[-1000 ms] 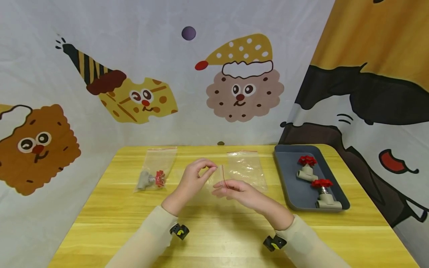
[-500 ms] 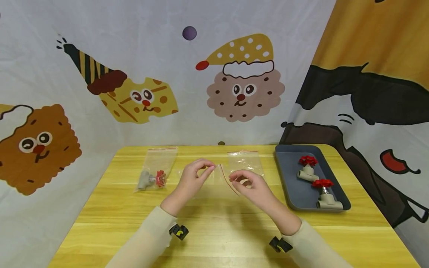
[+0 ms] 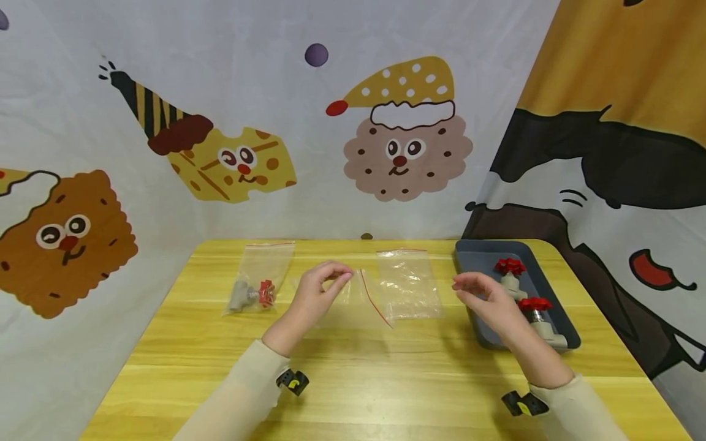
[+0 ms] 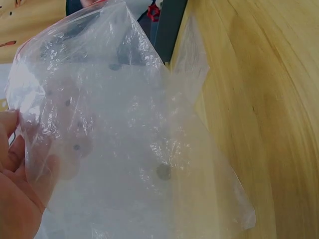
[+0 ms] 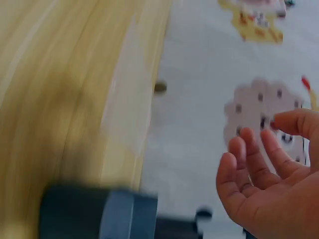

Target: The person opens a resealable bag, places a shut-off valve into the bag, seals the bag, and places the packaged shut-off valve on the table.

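Observation:
My left hand (image 3: 320, 293) pinches the edge of a clear zip bag (image 4: 114, 129) with a red seal line, held up over the middle of the table. In the left wrist view the bag hangs from thumb and fingers, see-through and without contents. My right hand (image 3: 488, 300) is by the near left side of a grey tray (image 3: 480, 334), fingers loosely bent with nothing between them. Two valves with red handwheels lie in that tray: the far valve (image 3: 510, 267) is partly covered by the hand, the near valve (image 3: 543, 324) by the wrist.
A second flat zip bag (image 3: 410, 285) lies on the table behind the held one. To the left lies a zip bag (image 3: 267, 260) with a grey valve (image 3: 242, 296) with a red handwheel inside. A printed cloth (image 3: 320, 153) hangs behind the table.
My right hand has let go of the bag's seal edge and moved right to the tray. The left hand keeps its pinch on the bag, nearly in place.

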Available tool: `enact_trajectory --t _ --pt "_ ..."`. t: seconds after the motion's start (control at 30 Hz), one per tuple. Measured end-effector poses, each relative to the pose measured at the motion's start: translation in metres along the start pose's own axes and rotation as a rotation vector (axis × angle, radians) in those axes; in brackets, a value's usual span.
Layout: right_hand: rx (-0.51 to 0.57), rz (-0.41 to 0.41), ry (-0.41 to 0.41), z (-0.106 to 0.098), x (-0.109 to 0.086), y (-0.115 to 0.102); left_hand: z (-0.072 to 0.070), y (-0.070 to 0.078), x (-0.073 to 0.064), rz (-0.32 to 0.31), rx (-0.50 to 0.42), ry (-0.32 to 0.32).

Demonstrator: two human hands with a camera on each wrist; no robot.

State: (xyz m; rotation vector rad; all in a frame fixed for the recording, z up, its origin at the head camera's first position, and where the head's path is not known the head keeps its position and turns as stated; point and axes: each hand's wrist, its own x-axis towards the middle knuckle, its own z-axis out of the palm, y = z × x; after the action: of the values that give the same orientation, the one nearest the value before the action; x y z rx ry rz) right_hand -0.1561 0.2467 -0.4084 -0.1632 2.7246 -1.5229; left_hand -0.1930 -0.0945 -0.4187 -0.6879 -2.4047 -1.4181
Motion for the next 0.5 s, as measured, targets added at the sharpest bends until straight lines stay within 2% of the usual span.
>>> enact_trajectory --t 0.2,0.37,0.5 --pt "-0.072 0.058 0.025 -0.047 -0.009 0.032 0.0 0.0 -0.001 0.009 -0.004 0.004" --pt "-0.053 0.134 0.053 -0.074 -0.013 0.055 0.0 0.0 -0.002 0.003 -0.021 0.004" --pt "-0.006 0.184 0.039 -0.089 -0.014 0.075 0.0 0.0 -0.002 0.003 -0.02 -0.002"
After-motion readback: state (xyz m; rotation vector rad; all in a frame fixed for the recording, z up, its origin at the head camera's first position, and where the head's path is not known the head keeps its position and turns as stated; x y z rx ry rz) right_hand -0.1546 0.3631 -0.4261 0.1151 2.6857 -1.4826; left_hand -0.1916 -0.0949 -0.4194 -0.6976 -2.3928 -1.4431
